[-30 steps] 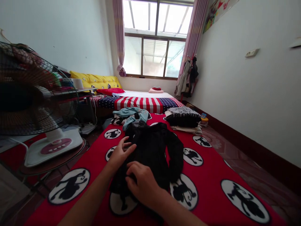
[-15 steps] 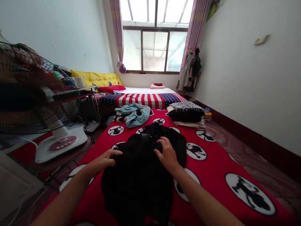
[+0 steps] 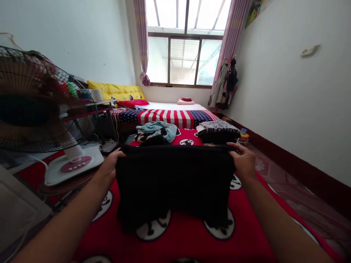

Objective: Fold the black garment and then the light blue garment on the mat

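A black garment (image 3: 175, 179) is stretched wide between my hands, its upper edge held up and its lower part hanging over the bed. Its exact kind does not show. My left hand (image 3: 113, 160) pinches the upper left corner. At the upper right corner, my right hand (image 3: 242, 157) grips the cloth between thumb and fingers. Beneath lies a red blanket (image 3: 189, 237) with white circles and black figures. Beyond the garment, a light blue crumpled cloth (image 3: 171, 131) lies on the left, with more black cloth (image 3: 156, 140) in front of it.
A folded stack of clothes (image 3: 219, 131) sits at the far right of the bed. On the left stands a fan (image 3: 80, 166). A second bed with a striped, starred cover (image 3: 167, 117) is at the back. Coats (image 3: 223, 84) hang by the window.
The black garment was bunched on the blanket with both hands over it. Now it is raised and spread taut, my hands having moved apart to its two upper corners.
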